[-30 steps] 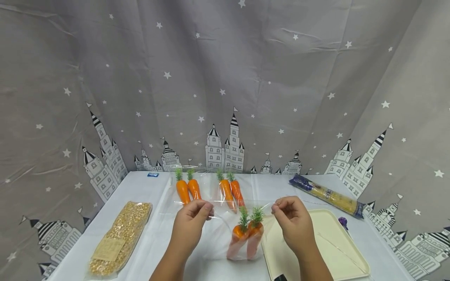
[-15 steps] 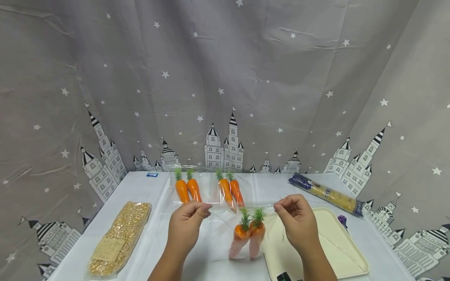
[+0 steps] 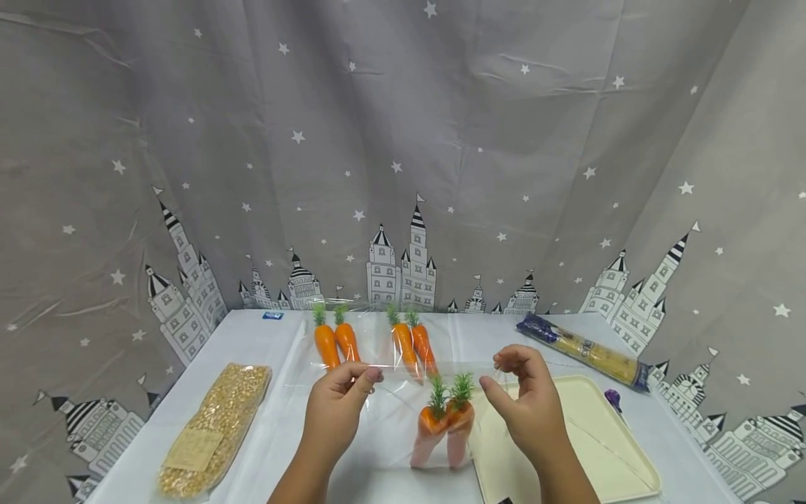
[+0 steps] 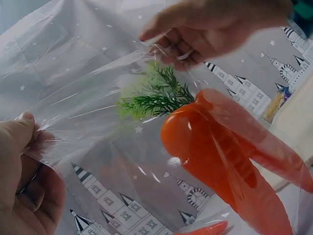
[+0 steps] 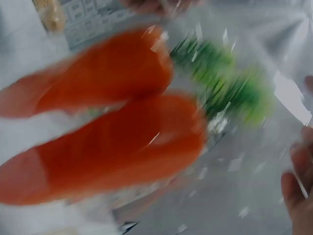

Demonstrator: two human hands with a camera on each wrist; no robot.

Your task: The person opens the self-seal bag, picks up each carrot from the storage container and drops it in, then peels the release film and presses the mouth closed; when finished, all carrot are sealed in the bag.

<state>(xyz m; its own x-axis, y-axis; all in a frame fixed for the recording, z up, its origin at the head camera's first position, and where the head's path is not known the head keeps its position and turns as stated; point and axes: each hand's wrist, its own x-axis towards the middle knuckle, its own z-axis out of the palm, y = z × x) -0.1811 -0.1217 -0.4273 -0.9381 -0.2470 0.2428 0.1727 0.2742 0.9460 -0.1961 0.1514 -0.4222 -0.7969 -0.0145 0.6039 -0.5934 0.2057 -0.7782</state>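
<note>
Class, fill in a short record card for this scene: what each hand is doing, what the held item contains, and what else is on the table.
left hand: pinches the top edge of the clear bag
right hand: pinches the same edge at the other end
bag contents: two carrots, green tops up
behind: two more carrot bags, lying flat
left side: pack of corn kernels
right side: cream tray, spaghetti pack

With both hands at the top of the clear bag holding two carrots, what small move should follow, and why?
Probably bring the bag's top edges together: the left hand and right hand pinch the clear bag at opposite top corners, its mouth looks open, and the carrots sit fully inside.
</note>
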